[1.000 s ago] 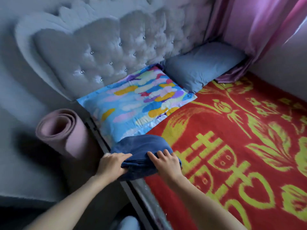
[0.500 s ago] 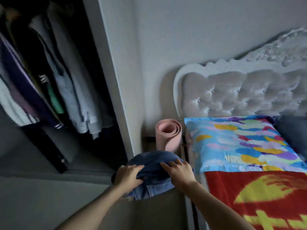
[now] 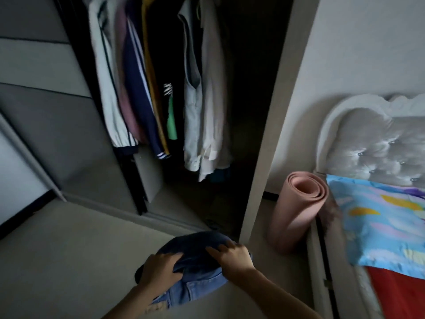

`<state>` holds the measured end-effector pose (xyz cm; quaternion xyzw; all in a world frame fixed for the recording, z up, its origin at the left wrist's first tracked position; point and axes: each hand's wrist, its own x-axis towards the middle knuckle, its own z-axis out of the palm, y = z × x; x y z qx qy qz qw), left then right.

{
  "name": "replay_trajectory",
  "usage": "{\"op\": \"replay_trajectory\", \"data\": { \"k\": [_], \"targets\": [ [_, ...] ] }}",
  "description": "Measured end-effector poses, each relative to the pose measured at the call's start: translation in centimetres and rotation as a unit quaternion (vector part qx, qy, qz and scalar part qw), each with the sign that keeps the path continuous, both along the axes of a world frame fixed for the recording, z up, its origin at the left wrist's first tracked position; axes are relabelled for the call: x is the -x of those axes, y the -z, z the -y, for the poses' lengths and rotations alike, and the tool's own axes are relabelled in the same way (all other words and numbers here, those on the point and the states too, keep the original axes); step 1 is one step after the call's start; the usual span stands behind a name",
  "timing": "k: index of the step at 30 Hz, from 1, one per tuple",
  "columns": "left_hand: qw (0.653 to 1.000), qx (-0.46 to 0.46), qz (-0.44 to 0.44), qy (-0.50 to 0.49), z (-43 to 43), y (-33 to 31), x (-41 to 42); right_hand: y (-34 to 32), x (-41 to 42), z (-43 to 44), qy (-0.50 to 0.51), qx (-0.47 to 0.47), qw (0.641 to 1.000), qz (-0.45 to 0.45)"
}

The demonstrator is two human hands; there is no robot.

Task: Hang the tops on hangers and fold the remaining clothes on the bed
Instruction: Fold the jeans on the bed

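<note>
A stack of folded blue clothes (image 3: 195, 256), dark blue on top with lighter denim underneath, is carried in the air above the floor in front of an open wardrobe. My left hand (image 3: 158, 271) grips its left side, fingers curled over the top fabric. My right hand (image 3: 232, 255) holds the right side, fingers spread over the top. Several tops (image 3: 161, 88) hang on hangers inside the wardrobe. The bed (image 3: 397, 293) with its red blanket lies at the right edge.
A rolled pink mat (image 3: 299, 210) stands between the wardrobe side panel (image 3: 271, 134) and the bed. A bright patterned pillow (image 3: 379, 222) lies against the tufted grey headboard (image 3: 377, 146). The wardrobe's grey sliding door (image 3: 46, 111) is at left. The wardrobe floor is dark.
The view has swung left from the bed to the wardrobe. Both hands lifted the folded stack off the bed corner and carried it toward the open wardrobe.
</note>
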<state>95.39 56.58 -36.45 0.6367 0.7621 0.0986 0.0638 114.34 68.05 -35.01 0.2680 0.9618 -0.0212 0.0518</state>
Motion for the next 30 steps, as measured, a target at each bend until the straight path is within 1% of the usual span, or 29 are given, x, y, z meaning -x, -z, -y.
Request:
{"op": "replay_trajectory", "data": {
  "k": [3,7,10,12,13,14,15,16,19,22,25,28,30],
  "targets": [
    [0.998,0.05,0.011,-0.031,2.0,1.1,5.5,0.6,6.1,1.5,-0.011,0.009,1.0,0.017],
    [0.998,0.044,0.036,-0.042,3.0,1.6,9.1,1.2,10.4,2.5,-0.004,0.029,0.999,0.027],
    [0.997,0.067,0.018,-0.043,2.4,2.8,11.1,2.0,12.5,1.9,-0.003,0.036,0.999,0.037],
    [0.998,0.044,0.013,-0.033,1.5,3.0,12.0,2.7,13.2,1.0,0.006,0.05,0.998,0.039],
    [0.999,0.038,0.01,-0.011,1.0,3.2,12.3,3.1,13.4,0.4,0.011,0.055,0.998,0.037],
    [0.998,0.063,0.01,0.02,0.3,3.3,12.6,3.4,13.5,-0.1,0.016,0.063,0.997,0.039],
    [0.997,0.069,0.015,0.037,-0.6,3.4,13.0,3.7,13.6,-0.6,0.02,0.065,0.997,0.039],
    [0.996,0.074,0.026,0.041,-1.6,3.6,13.4,4.2,13.8,-1.4,0.025,0.068,0.997,0.037],
    [0.991,0.116,0.024,0.058,-5.1,3.6,14.7,5.6,14.4,-4.1,0.043,0.088,0.995,0.021],
    [0.989,0.128,0.006,0.073,-8.8,4.9,16.0,7.3,15.2,-7.1,0.06,0.106,0.992,0.007],
    [0.988,0.136,0.008,0.072,-12.2,6.0,16.8,8.8,16.0,-9.8,0.074,0.114,0.991,-0.008],
    [0.986,0.146,-0.006,0.077,-14.8,8.1,17.8,10.2,16.6,-11.7,0.088,0.118,0.989,-0.009],
    [0.98,0.171,-0.039,0.096,-16.5,8.9,18.3,11.5,16.6,-12.8,0.106,0.121,0.987,-0.02]
  ]
}}
